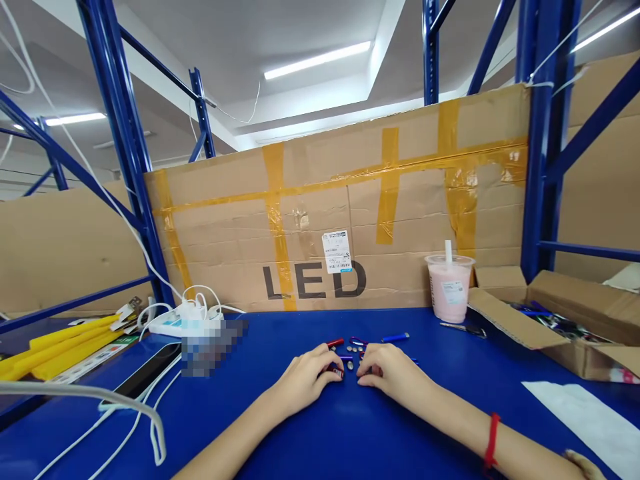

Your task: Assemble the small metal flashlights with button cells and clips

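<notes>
Both my hands rest on the blue table, close together at the middle. My left hand is curled, with a small red and dark piece at its fingertips. My right hand is curled too, its fingertips almost touching the left ones; what it grips is hidden. Just beyond the fingers lie several small round silver button cells, a red tube and a blue tube. A red band circles my right wrist.
A pink drink cup with a straw stands at the back right, beside an open cardboard box of parts. A large "LED" cardboard sheet closes the back. A white power strip with cables, yellow strips and a dark tablet lie left.
</notes>
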`<action>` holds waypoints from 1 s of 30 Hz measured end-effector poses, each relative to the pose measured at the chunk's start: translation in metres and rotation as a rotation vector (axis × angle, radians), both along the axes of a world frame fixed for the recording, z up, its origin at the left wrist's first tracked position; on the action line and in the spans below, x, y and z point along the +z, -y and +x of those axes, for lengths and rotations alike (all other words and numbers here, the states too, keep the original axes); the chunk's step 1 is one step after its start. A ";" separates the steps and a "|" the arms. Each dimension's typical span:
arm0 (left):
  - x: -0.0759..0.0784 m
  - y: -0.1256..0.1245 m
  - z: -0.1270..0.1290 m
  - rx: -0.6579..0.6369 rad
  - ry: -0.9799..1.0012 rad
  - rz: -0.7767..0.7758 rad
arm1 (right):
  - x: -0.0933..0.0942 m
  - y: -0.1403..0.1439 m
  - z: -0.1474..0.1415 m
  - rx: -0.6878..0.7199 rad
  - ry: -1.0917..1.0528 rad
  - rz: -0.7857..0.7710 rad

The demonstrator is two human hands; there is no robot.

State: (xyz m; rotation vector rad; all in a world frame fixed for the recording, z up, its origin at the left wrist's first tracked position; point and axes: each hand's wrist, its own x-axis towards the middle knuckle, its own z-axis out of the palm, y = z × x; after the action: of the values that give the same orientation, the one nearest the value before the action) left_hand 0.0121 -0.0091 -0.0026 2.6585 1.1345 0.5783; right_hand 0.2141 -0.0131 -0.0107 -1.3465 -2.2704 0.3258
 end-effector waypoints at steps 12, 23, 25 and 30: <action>-0.007 -0.006 0.041 -0.033 0.445 0.100 | 0.009 0.015 0.013 0.027 -0.050 0.062; -0.017 0.025 0.037 -0.200 0.568 -0.080 | -0.004 0.004 0.025 0.049 -0.565 0.184; -0.018 0.028 0.039 -0.206 0.522 -0.111 | -0.002 0.008 0.023 0.027 -0.612 0.201; -0.016 0.030 0.041 -0.141 0.514 -0.181 | 0.002 0.014 0.021 0.020 -0.614 0.186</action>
State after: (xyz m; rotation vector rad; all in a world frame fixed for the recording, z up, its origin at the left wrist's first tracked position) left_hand 0.0528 -0.0391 -0.0187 2.2232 0.7990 1.0024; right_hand 0.2351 -0.0272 -0.0089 -0.9603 -1.7509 0.4508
